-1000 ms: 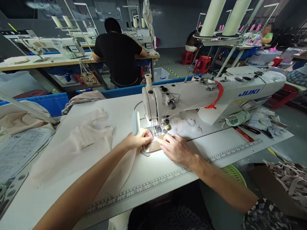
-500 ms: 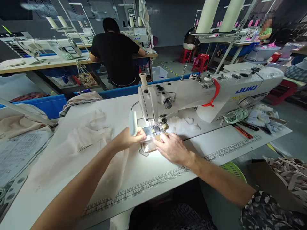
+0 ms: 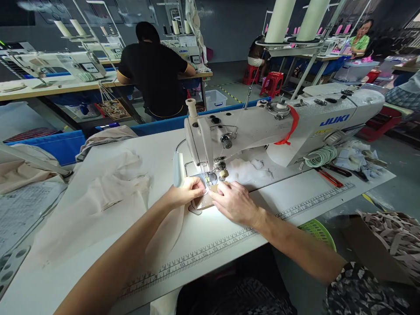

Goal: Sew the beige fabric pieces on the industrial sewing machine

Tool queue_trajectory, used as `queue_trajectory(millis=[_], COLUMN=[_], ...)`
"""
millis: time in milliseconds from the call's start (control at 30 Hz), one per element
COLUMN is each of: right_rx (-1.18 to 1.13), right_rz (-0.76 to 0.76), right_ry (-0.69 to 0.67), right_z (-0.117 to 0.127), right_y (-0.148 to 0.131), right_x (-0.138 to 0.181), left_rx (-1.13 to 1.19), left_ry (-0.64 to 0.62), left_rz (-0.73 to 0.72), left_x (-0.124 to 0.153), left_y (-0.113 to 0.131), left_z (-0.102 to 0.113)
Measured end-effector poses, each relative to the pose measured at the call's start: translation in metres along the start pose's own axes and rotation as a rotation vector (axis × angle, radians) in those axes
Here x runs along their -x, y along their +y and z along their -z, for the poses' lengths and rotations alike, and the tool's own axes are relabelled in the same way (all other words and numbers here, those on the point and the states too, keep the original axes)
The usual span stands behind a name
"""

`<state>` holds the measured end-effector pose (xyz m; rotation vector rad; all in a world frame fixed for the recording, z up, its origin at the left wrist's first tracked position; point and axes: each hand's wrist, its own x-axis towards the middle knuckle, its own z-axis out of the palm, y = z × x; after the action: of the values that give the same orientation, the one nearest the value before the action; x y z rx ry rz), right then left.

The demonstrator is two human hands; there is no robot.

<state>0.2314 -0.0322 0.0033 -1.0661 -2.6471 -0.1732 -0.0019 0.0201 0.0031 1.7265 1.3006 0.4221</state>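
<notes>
My left hand [image 3: 187, 193] pinches a small white piece [image 3: 206, 191], mid-frame, beside the sewing machine [image 3: 244, 131]; my right hand [image 3: 234, 202] curls close, grip unclear. White table [image 3: 210, 232] below, pale fabric [image 3: 108, 194] left, person in black [image 3: 151, 74] upper left!

brightest is the white glow around the needle [image 3: 207, 176], paling the nearest parts of the left hand [image 3: 185, 191], the right hand [image 3: 235, 204] and the table [image 3: 210, 225]. the pale cloth [image 3: 124, 192] nearly merges with the tabletop. behind, the wall [image 3: 234, 33] is dim. the machine [image 3: 249, 127] has a soft sheen (its logo [image 3: 334, 120] is readable). the paper's [image 3: 28, 212] writing is blurred, and wide-angle stretch pulls the arms [image 3: 113, 258] long toward the lower corners.
</notes>
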Motion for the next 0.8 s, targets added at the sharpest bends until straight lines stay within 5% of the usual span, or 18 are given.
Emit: queue_trajectory(millis=[533,633,800], right_rx=[-0.018,0.004,0.035], right_rz=[-0.004,0.004,0.012], right_ry=[0.011,-0.005,-0.044], right_z=[-0.002,-0.003,-0.004], right_y=[0.001,-0.002,-0.006], right_x=[-0.002,-0.004,-0.006], left_rx=[-0.012,-0.264,-0.780], left_ry=[-0.087,0.078,0.454], left_rz=[-0.004,-0.076,-0.599], left_x=[-0.010,-0.003,0.036], left_y=[-0.002,0.003,0.013], left_z=[0.003,0.002,-0.020])
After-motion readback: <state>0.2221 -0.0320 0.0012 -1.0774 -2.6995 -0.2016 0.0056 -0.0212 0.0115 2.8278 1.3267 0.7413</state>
